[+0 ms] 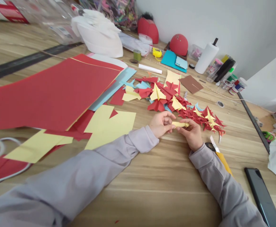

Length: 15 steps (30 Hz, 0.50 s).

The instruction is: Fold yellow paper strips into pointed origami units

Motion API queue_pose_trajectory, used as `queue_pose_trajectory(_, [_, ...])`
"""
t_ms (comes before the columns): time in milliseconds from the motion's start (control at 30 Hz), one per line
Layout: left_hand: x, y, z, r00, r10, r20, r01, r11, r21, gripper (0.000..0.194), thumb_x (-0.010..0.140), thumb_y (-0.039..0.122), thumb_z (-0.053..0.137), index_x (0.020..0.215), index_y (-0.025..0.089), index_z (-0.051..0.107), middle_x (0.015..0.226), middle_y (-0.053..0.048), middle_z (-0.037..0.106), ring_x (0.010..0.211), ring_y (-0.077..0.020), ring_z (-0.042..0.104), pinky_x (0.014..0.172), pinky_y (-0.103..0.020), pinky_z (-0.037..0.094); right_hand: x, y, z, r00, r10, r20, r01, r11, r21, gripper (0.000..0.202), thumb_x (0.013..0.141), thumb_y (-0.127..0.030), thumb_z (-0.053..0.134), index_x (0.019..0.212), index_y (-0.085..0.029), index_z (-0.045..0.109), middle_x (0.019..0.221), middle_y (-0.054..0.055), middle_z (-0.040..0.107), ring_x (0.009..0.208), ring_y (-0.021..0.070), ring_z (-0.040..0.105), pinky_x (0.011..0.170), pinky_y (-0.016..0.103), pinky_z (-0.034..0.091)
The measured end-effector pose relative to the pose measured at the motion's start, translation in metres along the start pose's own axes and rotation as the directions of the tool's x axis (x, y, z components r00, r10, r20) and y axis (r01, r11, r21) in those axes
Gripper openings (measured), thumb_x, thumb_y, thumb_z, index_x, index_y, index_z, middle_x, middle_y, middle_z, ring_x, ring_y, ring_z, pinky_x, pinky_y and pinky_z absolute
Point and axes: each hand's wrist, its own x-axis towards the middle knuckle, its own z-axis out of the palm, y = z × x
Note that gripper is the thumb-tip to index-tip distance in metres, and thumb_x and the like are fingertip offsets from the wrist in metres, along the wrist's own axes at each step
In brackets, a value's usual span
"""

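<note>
Between my two hands is a small folded piece of yellow paper [180,124], held just above the wooden table. My left hand [162,124] pinches its left end with thumb and fingers. The right end is gripped by my right hand [192,132], its thumb lying along the near edge. Right behind my hands spreads a pile of small folded paper planes in red, yellow and blue; a yellow paper plane [157,93] lies on top. More red and yellow folded pieces [205,118] lie beyond my right hand.
Large red paper sheets [55,91] and yellow sheets [111,124] cover the left side. A utility knife [223,162] lies partly behind my right sleeve. A black phone [261,192] rests at the right. Along the wall stand a white roll [206,58], a tape measure [157,52] and bottles.
</note>
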Motion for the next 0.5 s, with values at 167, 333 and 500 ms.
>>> queue_pose_trajectory(167, [0.0007,0.0038,-0.0021,0.999,-0.025,0.031,0.027,0.998,-0.05,0.036,0.057,0.015,0.072,0.086,0.011,0.051,0.051,0.004,0.057,0.04,-0.0107,0.055,0.038,-0.02,0.044,0.0012,0.0016,-0.0027,1.0,-0.002,-0.021,0.002,1.0,0.013,0.034,0.052,-0.026,0.08,0.08,-0.019,0.061,0.063,-0.004,0.061,0.053,0.0093,0.053,0.052,0.023,0.044])
queue_pose_trajectory(333, [-0.0001,0.0058,-0.0018,0.998,-0.038,0.045,0.041,0.997,-0.058,0.033,0.06,0.017,0.071,0.085,0.011,0.052,0.051,0.002,0.059,0.041,-0.0125,0.057,0.039,-0.021,0.045,0.0018,0.0041,-0.0042,0.999,-0.011,-0.035,0.012,0.999,0.035,0.035,0.052,-0.025,0.08,0.082,-0.02,0.062,0.065,-0.004,0.061,0.053,0.0088,0.053,0.052,0.022,0.044])
queue_pose_trajectory(500, [-0.0026,0.0028,0.0023,1.0,-0.014,0.011,0.014,1.0,-0.019,0.035,0.055,0.014,0.074,0.083,0.011,0.053,0.052,0.005,0.056,0.041,-0.0102,0.056,0.038,-0.019,0.045,0.0009,0.0013,-0.0018,1.0,0.001,-0.011,-0.001,1.0,0.012,0.036,0.052,-0.028,0.08,0.081,-0.02,0.061,0.067,-0.003,0.062,0.057,0.0106,0.055,0.054,0.024,0.045])
